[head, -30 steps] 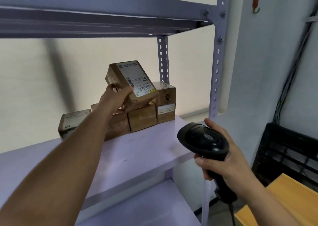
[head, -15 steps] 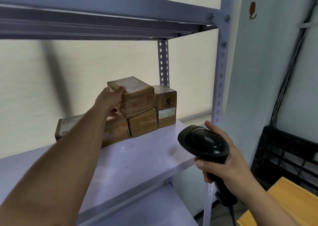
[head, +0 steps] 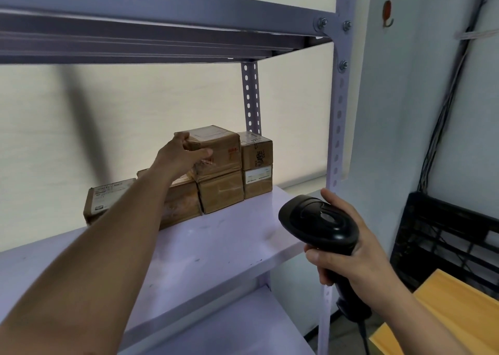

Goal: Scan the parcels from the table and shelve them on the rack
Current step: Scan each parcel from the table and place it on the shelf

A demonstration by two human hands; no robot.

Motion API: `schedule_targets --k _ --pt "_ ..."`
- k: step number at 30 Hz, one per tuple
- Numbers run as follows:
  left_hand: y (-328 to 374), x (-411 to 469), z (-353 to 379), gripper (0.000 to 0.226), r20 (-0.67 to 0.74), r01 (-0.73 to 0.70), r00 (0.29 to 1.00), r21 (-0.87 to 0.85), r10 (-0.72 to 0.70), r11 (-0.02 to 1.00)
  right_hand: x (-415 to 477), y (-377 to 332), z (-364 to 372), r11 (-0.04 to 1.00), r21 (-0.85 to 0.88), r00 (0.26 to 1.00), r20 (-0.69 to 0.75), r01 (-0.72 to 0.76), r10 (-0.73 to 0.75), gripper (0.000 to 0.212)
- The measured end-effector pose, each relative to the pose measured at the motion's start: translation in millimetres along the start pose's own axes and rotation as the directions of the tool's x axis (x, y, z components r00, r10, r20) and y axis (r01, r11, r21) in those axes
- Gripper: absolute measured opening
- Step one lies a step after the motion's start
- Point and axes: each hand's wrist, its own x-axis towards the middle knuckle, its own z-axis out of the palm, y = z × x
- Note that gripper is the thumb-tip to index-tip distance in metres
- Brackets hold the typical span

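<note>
Tilted up with its label facing the camera a second ago, the small brown cardboard parcel now sits level on top of another taped brown box, in the row at the back of the pale lilac metal rack shelf. It lies just beside a stack of two smaller cartons on the right. The left hand grips its near left corner, fingers curled over the top edge and thumb laid along the front face. The right hand is wrapped around the handle of the black handheld barcode scanner, held low in front of the shelf edge and away from the parcels; between the frames it hardly shifts.

The parcel looks light, since one hand carries it by a corner, and stiff enough to keep its shape, though the tape over its faces is wrinkled and probably a little slick. Holding it across two opposite faces near the middle would likely be steadier than the corner. Perched on a box of similar footprint, it could slide off if released while overhanging.

Placement seems nearly done; letting go comes next, I judge.
</note>
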Motion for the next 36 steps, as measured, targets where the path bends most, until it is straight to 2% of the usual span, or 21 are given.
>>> schedule_targets --k 5,11,16,20,24,29,36 --pt "2.9 -8.7 4.8 0.082 -0.022 -0.016 1.000 0.053 0.017 0.998 -10.0 0.0 -6.1 1.000 -0.007 1.000 -0.005 0.000 0.000 0.092" --pt "7.7 -40.4 13.0 0.095 -0.089 -0.007 0.996 0.152 0.021 0.988 -30.1 -6.7 -22.0 0.999 0.021 0.999 0.007 0.032 -0.032 0.093" --pt "16.6 -90.0 31.6 0.082 -0.256 -0.050 0.961 0.213 0.105 0.976 -63.7 -17.9 -47.4 1.000 -0.008 1.000 -0.013 0.017 -0.017 0.092" --pt "29.1 -149.7 71.5 0.069 -0.301 -0.141 0.934 0.191 0.194 0.972 -103.1 -25.4 -78.3 1.000 -0.013 1.000 -0.028 -0.014 0.013 0.092" --pt "44.5 -223.5 138.7 0.060 -0.209 -0.232 0.947 0.080 0.244 0.969 -151.7 -29.2 -110.7 1.000 -0.007 0.997 -0.080 -0.018 0.018 0.091" --pt "69.9 -314.0 227.1 0.059 0.015 -0.168 0.985 -0.083 0.170 0.982 -216.2 -32.4 -150.8 0.997 -0.025 0.990 -0.124 -0.066 0.062 0.094" --pt "102.2 -415.0 315.8 0.062 0.294 -0.194 0.931 -0.098 0.215 0.976 -298.4 -32.3 -210.1 0.993 -0.048 0.959 -0.268 -0.109 0.093 0.094"
